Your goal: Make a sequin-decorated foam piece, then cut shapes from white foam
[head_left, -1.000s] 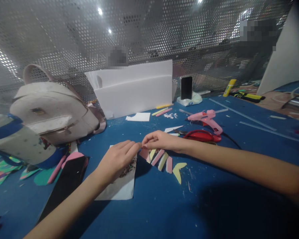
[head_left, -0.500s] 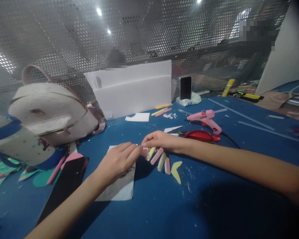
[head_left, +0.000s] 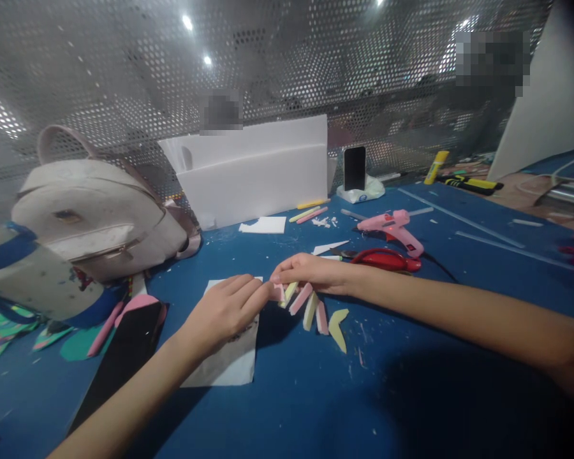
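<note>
My left hand (head_left: 224,309) and my right hand (head_left: 309,271) meet over the blue table, fingertips pinched together on a small fan of pink and yellow foam strips (head_left: 306,306). The strips splay out below my right hand onto the table. A curved yellow foam piece (head_left: 337,328) lies at the fan's right end. My left hand rests above a white paper sheet (head_left: 229,363) with a dark printed patch partly hidden under it.
A pink glue gun (head_left: 392,226) and red scissors (head_left: 385,260) lie behind my right hand. A white backpack (head_left: 95,217) sits at left, white foam boards (head_left: 256,169) and a phone (head_left: 354,168) at the back. A black strip (head_left: 119,357) and foam scraps lie front left.
Both hands have stayed pinched together on the strips. The fan of strips has shifted very slightly, and the view has drifted a little.
</note>
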Demonstrator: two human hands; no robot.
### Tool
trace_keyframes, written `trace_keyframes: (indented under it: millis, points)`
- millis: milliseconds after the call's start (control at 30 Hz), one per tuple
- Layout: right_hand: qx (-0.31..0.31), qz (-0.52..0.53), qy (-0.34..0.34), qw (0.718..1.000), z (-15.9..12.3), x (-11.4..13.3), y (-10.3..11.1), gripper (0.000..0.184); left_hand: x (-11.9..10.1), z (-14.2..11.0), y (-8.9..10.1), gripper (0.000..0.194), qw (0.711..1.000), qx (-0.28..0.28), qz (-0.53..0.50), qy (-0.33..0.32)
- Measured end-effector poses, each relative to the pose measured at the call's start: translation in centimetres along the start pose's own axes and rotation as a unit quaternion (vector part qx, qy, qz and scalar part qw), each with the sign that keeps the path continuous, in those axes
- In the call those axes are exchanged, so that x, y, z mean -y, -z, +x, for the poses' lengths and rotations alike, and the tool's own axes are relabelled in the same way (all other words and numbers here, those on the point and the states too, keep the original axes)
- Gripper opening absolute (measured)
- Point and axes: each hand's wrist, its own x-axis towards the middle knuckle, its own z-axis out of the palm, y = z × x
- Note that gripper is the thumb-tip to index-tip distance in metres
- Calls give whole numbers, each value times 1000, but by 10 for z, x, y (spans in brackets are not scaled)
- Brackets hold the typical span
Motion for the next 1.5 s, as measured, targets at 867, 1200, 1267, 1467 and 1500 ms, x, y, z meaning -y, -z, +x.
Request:
trace_keyframes:
  millis: [867, 1200, 1267, 1467, 1500]
  points:
    - [-4, 20, 4, 1000, 1, -2, 2, 33, 2, 1, 3, 18, 1000, -5, -16, -14]
    - [13, 6, -3, 1000, -2, 0, 0, 31, 2, 0, 3, 19, 1000, -3, -30, -8]
    - [8, 10, -6, 1000, -1, 0, 0, 31, 3, -1, 2, 18, 1000, -3, -24, -10]
    - [-6, 8, -7, 1000, 0, -2, 1, 30, 3, 0, 2, 16, 1000, -13, -12, -23]
    - [-8, 10, -6, 1000, 0, -2, 1, 29, 3, 0, 2, 16, 1000, -13, -10, -23]
